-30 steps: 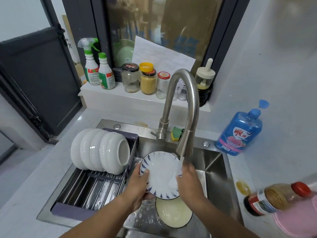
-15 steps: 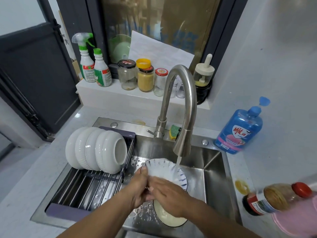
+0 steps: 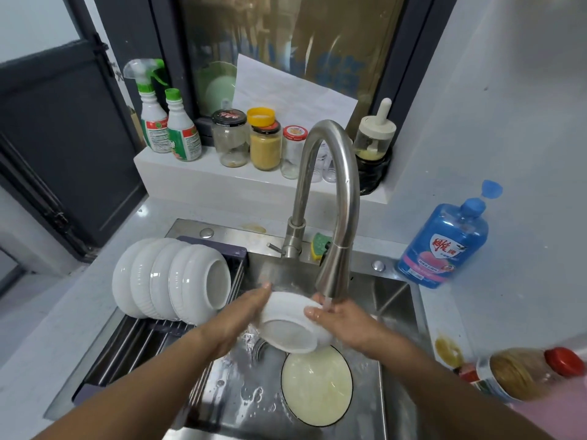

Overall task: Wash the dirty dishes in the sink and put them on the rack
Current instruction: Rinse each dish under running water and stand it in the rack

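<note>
Flanking, touching overturned plate [image 3: 287,331]: fingers [image 3: 254,300]

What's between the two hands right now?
In the head view, a white dish, tilted under the faucet, held between left hand and right hand.

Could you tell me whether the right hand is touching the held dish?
Touching: the head view shows the right hand gripping the dish at its rim.

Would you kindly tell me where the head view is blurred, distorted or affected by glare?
Head view: the wide-angle lens splays the dark window frame outward, and reflections veil its glass; the brown red-capped sauce bottle at the lower right edge is smeared; the white ceramic dish mid-frame looks soft.
</note>
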